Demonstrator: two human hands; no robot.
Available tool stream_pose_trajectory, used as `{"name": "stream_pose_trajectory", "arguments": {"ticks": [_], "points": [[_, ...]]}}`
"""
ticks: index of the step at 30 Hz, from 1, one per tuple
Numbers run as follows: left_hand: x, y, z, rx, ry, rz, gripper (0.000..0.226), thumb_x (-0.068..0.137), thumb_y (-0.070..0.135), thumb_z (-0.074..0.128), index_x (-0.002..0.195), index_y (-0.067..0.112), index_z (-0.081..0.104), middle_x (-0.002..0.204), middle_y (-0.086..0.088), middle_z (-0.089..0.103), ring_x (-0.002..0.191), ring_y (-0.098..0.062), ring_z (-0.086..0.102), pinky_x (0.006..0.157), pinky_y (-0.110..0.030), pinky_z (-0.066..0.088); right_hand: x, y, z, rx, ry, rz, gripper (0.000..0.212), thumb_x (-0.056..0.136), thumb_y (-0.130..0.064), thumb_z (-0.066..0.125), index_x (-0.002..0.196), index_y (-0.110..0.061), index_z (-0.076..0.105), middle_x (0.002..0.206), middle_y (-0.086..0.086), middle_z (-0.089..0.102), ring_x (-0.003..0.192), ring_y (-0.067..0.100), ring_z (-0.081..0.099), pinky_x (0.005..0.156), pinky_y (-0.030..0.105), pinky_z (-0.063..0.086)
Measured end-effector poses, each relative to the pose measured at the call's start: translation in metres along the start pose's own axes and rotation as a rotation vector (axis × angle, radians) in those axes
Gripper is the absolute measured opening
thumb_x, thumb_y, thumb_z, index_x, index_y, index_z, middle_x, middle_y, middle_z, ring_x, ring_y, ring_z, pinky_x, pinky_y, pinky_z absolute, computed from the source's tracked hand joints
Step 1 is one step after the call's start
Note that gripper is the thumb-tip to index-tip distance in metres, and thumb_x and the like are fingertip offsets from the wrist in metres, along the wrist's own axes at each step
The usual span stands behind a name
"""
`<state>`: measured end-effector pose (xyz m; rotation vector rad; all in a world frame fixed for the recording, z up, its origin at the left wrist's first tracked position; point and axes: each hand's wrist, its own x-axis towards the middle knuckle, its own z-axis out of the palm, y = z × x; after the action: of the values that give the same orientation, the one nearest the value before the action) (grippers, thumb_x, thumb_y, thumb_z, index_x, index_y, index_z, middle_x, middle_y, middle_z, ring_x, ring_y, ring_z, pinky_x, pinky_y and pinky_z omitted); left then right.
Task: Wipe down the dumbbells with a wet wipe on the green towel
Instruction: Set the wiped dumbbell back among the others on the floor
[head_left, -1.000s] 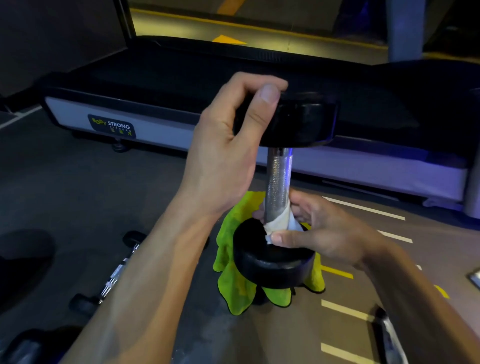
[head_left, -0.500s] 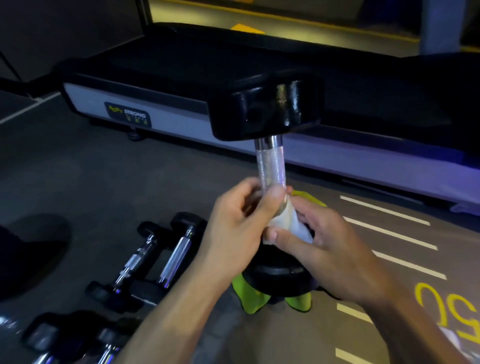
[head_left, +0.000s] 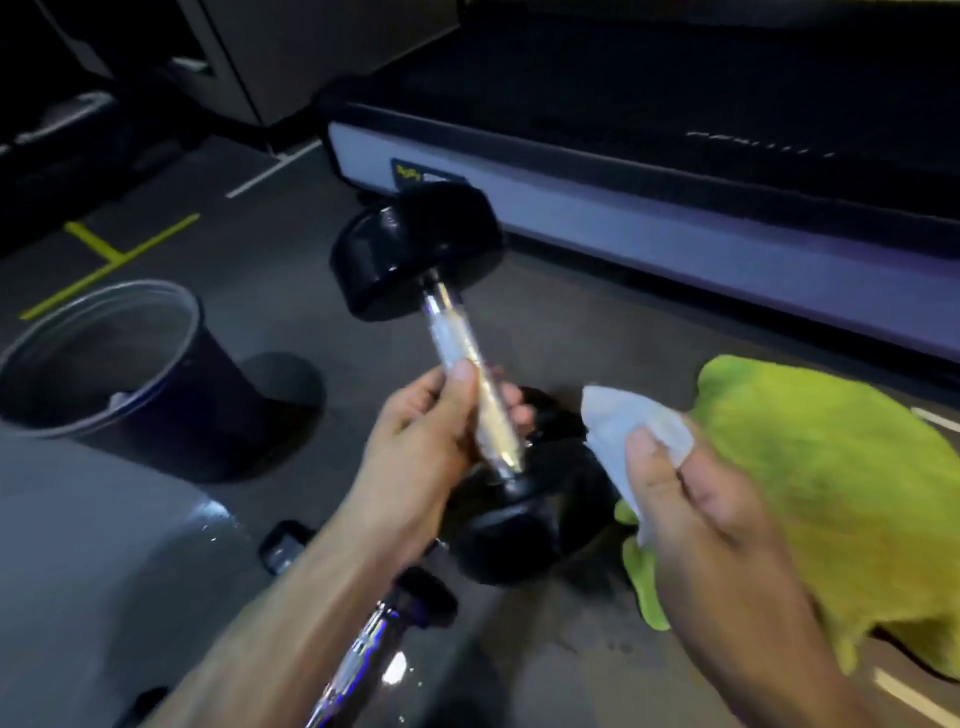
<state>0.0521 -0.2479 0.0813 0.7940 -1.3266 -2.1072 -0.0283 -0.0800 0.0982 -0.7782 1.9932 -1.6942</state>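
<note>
Black rubber ends and a shiny, textured metal handle make up the dumbbell (head_left: 470, 402) at the middle of the view. It is tilted, with one round black end raised up and away toward a treadmill (head_left: 675, 171) and the other end low and close to the viewer, just beside the left edge of the green towel (head_left: 831, 493). Whether that lower end touches the floor (head_left: 270, 291) cannot be told.

The left hand (head_left: 426, 447) is wrapped around the lower half of the handle, thumb lying along the metal and fingers curled behind it. The right hand (head_left: 691, 519) is apart from the dumbbell, just to its right, and pinches a crumpled white wet wipe (head_left: 628, 436) between thumb and fingers. The wipe does not touch the dumbbell.

The towel is bright yellow-green and fuzzy, spread in loose folds on the dark grey floor at the right, partly under the right hand.

A dark round bin (head_left: 114, 358) with a grey rim stands on the floor at the left, holding something pale at the bottom. A smaller dumbbell (head_left: 374, 639) with a chrome handle lies on the floor below the left forearm. Yellow and white lines are painted on the floor.
</note>
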Motion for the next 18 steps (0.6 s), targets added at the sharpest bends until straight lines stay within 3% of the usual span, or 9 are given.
{"name": "stream_pose_trajectory", "arguments": {"ticks": [2, 5, 8, 10, 11, 13, 15, 18], "points": [[0.014, 0.01, -0.043, 0.16, 0.071, 0.006, 0.033, 0.093, 0.034, 0.055, 0.102, 0.003, 0.061, 0.082, -0.008, 0.073, 0.072, -0.02, 0.073, 0.073, -0.032, 0.064, -0.007, 0.02, 0.011, -0.041, -0.042, 0.041, 0.032, 0.093, -0.043, 0.049, 0.115, -0.057, 0.068, 0.11, -0.022, 0.073, 0.104, -0.008, 0.065, 0.089, 0.007, 0.042], [0.041, 0.02, -0.113, 0.536, 0.179, 0.018, 0.03, 0.108, 0.027, 0.051, 0.091, 0.005, 0.061, 0.071, -0.004, 0.07, 0.07, -0.026, 0.065, 0.066, -0.034, 0.057, -0.013, 0.043, 0.021, -0.1, -0.188, 0.163, 0.032, 0.086, -0.048, 0.054, 0.112, -0.065, 0.064, 0.084, -0.025, 0.075, 0.082, -0.007, 0.068, 0.073, 0.01, 0.046], [0.067, 0.027, -0.171, 0.862, 0.243, -0.003, 0.04, 0.1, 0.041, 0.061, 0.083, 0.004, 0.063, 0.069, -0.012, 0.071, 0.069, -0.029, 0.062, 0.07, -0.041, 0.05, -0.014, 0.06, 0.039, -0.078, -0.269, 0.301, 0.02, 0.088, -0.05, 0.071, 0.107, -0.056, 0.068, 0.091, -0.017, 0.079, 0.089, 0.002, 0.074, 0.087, 0.03, 0.058], [0.081, 0.029, -0.196, 1.136, 0.254, -0.054, 0.044, 0.094, 0.049, 0.064, 0.086, 0.006, 0.067, 0.078, -0.016, 0.074, 0.07, -0.028, 0.065, 0.067, -0.037, 0.048, -0.011, 0.067, 0.053, 0.0, -0.284, 0.395, 0.017, 0.09, -0.041, 0.073, 0.103, -0.051, 0.072, 0.092, -0.013, 0.08, 0.093, 0.006, 0.075, 0.095, 0.042, 0.057], [0.086, 0.028, -0.205, 1.28, 0.259, -0.087, 0.042, 0.098, 0.047, 0.065, 0.087, 0.007, 0.068, 0.079, -0.015, 0.072, 0.071, -0.028, 0.065, 0.064, -0.035, 0.046, -0.008, 0.07, 0.061, 0.055, -0.28, 0.431, 0.017, 0.091, -0.035, 0.071, 0.097, -0.051, 0.074, 0.087, -0.015, 0.079, 0.091, 0.005, 0.075, 0.096, 0.039, 0.057], [0.096, 0.023, -0.214, 1.445, 0.24, -0.159, 0.038, 0.102, 0.042, 0.061, 0.085, 0.009, 0.066, 0.075, -0.008, 0.066, 0.068, -0.029, 0.062, 0.058, -0.033, 0.041, -0.001, 0.073, 0.076, 0.187, -0.235, 0.546, 0.038, 0.092, -0.02, 0.071, 0.074, -0.053, 0.076, 0.075, -0.019, 0.077, 0.083, 0.0, 0.074, 0.092, 0.035, 0.057], [0.108, 0.012, -0.218, 1.531, 0.19, -0.209, 0.038, 0.103, 0.039, 0.06, 0.08, 0.01, 0.062, 0.073, -0.008, 0.064, 0.069, -0.032, 0.062, 0.058, -0.034, 0.039, 0.006, 0.078, 0.088, 0.287, -0.193, 0.642, 0.044, 0.093, -0.009, 0.069, 0.071, -0.045, 0.078, 0.075, -0.011, 0.078, 0.088, 0.011, 0.075, 0.099, 0.049, 0.055], [0.126, -0.008, -0.223, 1.626, 0.099, -0.246, 0.037, 0.105, 0.035, 0.059, 0.075, 0.013, 0.055, 0.076, -0.012, 0.061, 0.073, -0.03, 0.058, 0.064, -0.033, 0.035, 0.015, 0.088, 0.104, 0.32, -0.16, 0.6, 0.009, 0.086, -0.029, 0.07, 0.089, -0.035, 0.077, 0.078, -0.002, 0.073, 0.084, 0.023, 0.066, 0.099, 0.057, 0.054]]}}
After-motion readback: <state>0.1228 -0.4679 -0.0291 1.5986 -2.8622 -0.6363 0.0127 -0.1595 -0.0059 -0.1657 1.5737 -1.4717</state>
